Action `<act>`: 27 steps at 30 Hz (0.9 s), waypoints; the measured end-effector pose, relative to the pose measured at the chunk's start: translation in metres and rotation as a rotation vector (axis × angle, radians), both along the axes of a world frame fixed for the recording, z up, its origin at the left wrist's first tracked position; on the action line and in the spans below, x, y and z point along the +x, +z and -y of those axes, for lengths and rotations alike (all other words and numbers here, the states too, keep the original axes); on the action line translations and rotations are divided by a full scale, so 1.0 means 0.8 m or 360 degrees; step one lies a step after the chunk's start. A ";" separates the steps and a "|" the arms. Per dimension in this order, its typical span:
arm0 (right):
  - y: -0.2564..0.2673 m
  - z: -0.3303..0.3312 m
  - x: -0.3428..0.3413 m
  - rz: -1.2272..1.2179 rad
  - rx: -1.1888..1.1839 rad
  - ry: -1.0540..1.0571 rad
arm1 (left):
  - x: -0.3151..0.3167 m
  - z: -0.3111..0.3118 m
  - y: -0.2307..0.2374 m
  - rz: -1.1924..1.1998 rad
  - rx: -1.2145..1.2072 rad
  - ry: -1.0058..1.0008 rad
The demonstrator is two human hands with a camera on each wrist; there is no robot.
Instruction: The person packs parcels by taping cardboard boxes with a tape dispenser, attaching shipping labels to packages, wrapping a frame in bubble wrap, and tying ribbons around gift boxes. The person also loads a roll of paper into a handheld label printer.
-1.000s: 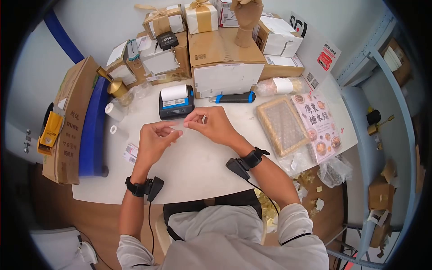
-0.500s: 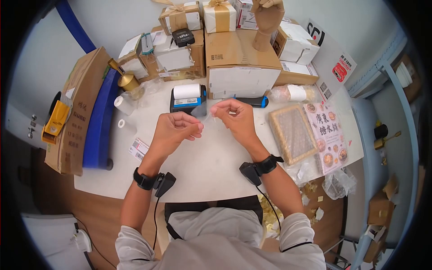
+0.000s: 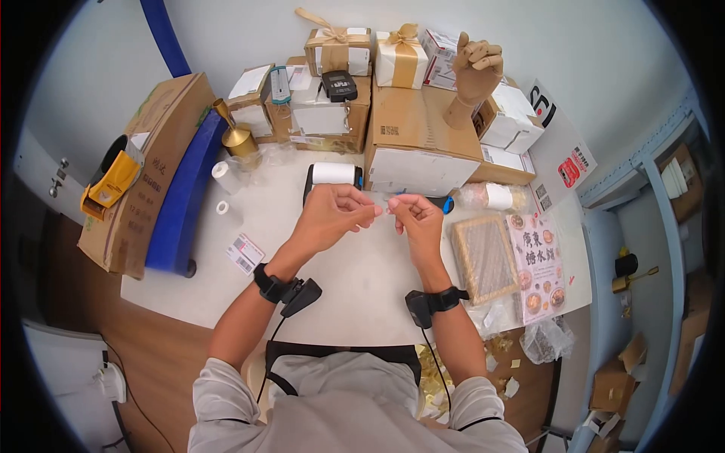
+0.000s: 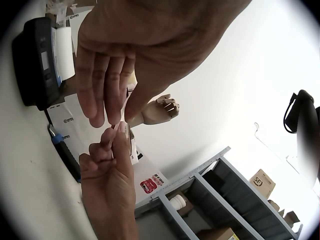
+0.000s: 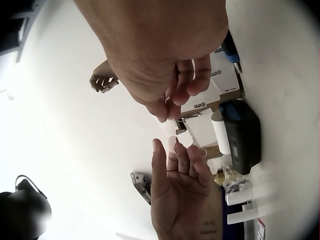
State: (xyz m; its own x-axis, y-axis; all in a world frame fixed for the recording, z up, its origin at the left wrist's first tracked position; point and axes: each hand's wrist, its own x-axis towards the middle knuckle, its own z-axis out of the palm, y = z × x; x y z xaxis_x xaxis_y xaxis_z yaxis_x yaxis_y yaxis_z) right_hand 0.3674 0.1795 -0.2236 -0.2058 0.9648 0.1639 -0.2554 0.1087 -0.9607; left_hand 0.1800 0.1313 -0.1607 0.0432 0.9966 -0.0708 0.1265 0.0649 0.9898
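Both hands are raised over the middle of the white table (image 3: 355,279), fingertips close together with a small gap. The left hand (image 3: 325,217) has its thumb near its curled index finger. Opposite it, the right hand (image 3: 419,226) pinches with thumb and index finger. Between the fingertips a faint piece of clear film (image 5: 172,131) shows in the right wrist view; its edges are hard to see. Just behind the left hand is the black label printer (image 3: 308,185) with its white roll (image 3: 332,173). A blue-black cutter (image 3: 448,204) lies partly hidden behind the right hand.
Cartons (image 3: 423,170) line the back, with a wooden hand model (image 3: 474,79) on top. At right lie a bubble-wrapped frame (image 3: 487,260) and a printed pack (image 3: 538,268). White rolls (image 3: 225,177) and a label (image 3: 245,253) are at left, beside a yellow tape dispenser (image 3: 113,181).
The head view has shifted, so the tabletop things appear lower and mostly further right. The clear film visible between the hands half a second ago is now barely seen; the fingertips remain close together.
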 end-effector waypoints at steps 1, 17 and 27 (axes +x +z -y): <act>-0.002 -0.001 0.000 -0.0025 -0.0018 -0.0037 | -0.002 -0.005 -0.007 0.0002 0.0004 0.0009; -0.019 -0.022 0.020 0.0119 -0.0105 -0.0226 | 0.028 -0.032 -0.048 0.0157 0.0129 0.0198; -0.009 -0.018 0.020 0.0686 0.0374 -0.0424 | 0.038 -0.029 -0.062 0.0021 0.0117 0.0234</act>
State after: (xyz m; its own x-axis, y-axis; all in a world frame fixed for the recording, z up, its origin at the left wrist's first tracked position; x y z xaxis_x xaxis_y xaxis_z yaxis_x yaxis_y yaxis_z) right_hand 0.3832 0.1943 -0.2305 -0.0558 0.9403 0.3356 0.2208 0.3395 -0.9143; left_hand 0.2102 0.1541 -0.2101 -0.1030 0.9947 0.0020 0.1082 0.0092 0.9941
